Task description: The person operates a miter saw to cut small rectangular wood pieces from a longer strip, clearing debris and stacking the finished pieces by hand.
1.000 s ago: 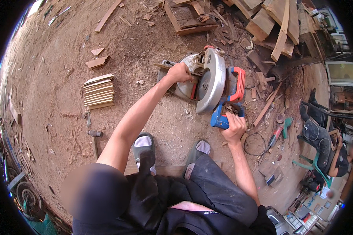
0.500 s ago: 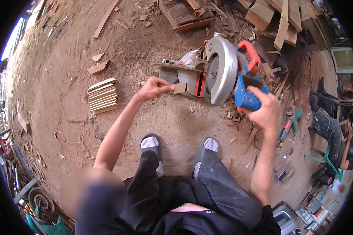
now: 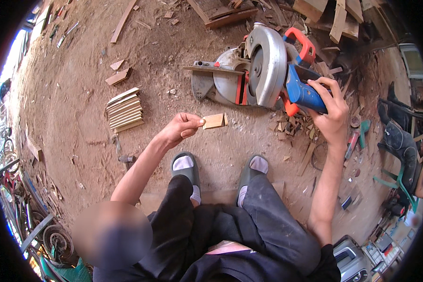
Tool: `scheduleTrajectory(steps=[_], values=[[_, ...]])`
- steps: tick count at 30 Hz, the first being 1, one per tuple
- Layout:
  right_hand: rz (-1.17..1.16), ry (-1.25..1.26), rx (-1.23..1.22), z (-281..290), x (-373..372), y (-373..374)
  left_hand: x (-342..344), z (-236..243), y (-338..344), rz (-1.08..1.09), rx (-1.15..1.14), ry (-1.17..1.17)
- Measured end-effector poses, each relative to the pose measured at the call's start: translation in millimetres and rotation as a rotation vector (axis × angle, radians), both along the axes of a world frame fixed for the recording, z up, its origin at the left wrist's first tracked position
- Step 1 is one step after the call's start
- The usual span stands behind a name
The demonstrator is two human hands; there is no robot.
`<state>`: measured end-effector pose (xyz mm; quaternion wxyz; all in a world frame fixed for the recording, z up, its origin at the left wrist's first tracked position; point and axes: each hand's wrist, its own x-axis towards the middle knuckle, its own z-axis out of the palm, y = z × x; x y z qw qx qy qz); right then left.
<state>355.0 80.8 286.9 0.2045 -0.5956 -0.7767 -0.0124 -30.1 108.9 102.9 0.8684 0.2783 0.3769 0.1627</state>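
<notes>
My left hand (image 3: 181, 128) pinches a small thin wood piece (image 3: 214, 121) and holds it up in front of me, above the dirt floor. My right hand (image 3: 332, 109) grips the blue handle of a mitre saw (image 3: 263, 70) that stands on the ground ahead. The saw has a round silver blade guard and red parts, and its head is raised. A neat stack of similar thin wood pieces (image 3: 124, 110) lies on the ground to the left of my left hand.
Offcuts (image 3: 293, 126) litter the ground under the saw. Planks and scrap wood (image 3: 336, 14) pile up behind it. A hammer (image 3: 119, 151) lies near my left foot. Hand tools (image 3: 357, 136) and a green chair (image 3: 397, 174) are at the right. Bicycle wheels (image 3: 56, 239) stand at the lower left.
My left hand has drawn back from the saw table toward me with the cut wood piece. The saw head has come up under my right hand.
</notes>
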Motion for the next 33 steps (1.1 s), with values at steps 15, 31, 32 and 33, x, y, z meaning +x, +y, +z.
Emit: scheduleTrajectory(steps=[15, 31, 32, 33], values=[[-0.061, 0.387, 0.464, -42, 5, -98, 34, 12, -51, -0.269, -0.278, -0.095], [-0.153, 1.086, -0.846, -97, -82, -145, 73, 38, -49, -0.415, 0.245, -0.135], [-0.169, 1.043, -0.843, -99, -84, -147, 74, 40, -50, -0.416, 0.244, -0.121], [-0.174, 1.045, -0.847, -101, -83, -148, 75, 41, -51, -0.417, 0.243, -0.106]])
